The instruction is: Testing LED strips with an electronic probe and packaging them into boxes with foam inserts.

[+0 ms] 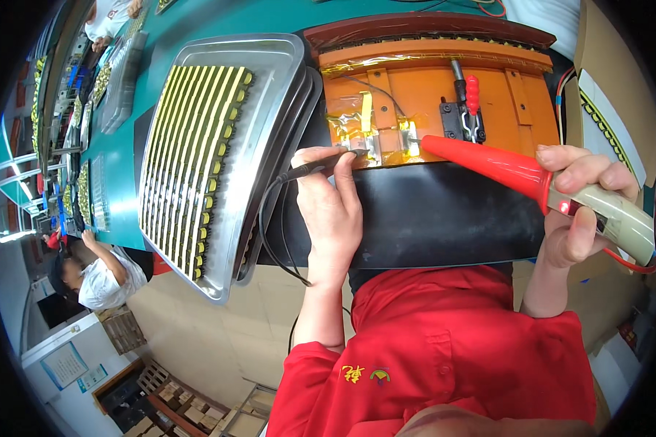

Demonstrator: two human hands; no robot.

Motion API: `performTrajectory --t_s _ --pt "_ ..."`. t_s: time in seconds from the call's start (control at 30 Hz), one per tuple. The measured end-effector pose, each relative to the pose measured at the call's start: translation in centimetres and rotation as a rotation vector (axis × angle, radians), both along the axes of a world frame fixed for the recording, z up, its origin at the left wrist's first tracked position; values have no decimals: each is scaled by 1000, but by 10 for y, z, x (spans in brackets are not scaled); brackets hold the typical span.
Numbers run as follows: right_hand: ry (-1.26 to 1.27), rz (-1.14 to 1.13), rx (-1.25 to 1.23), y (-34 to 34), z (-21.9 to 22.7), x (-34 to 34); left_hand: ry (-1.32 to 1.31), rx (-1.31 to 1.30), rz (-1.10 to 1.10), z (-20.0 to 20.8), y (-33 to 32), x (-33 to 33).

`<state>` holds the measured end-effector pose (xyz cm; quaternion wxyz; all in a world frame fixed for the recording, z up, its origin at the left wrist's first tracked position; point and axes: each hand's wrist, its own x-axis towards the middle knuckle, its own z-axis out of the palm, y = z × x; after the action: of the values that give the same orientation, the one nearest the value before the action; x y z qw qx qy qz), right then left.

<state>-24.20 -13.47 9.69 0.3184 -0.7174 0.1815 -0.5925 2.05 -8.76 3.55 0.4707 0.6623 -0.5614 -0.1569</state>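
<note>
My left hand [329, 202] pinches a black test probe [305, 169] with a thin black cable trailing from it. Its tip reaches a taped metal contact [372, 148] on the near edge of an orange fixture board [430, 80]. In my right hand [589, 173] is a high-voltage test probe [481, 162] with a long red cone and a beige handle, where a small red light glows. The cone's tip lies at or just beside a second metal contact [411, 138]; whether they touch I cannot tell. Amber tape covers the area around both contacts.
A toggle clamp [471, 102] with a red handle stands on the board. Stacked metal trays [273, 51] at left hold rows of yellow-and-black strips [193, 146]. A black mat [444, 211] lies before me. A cardboard box [619, 58] stands right. Another person [109, 280] sits at far left.
</note>
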Motion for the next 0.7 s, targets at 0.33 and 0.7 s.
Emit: performTrajectory --t_s 0.33,0.7 --pt "-217 26 53 -1 -13 16 -98 13 -3 -5 1 5" --pt "-183 27 46 1 -12 14 -99 -11 -10 -1 0 -1"
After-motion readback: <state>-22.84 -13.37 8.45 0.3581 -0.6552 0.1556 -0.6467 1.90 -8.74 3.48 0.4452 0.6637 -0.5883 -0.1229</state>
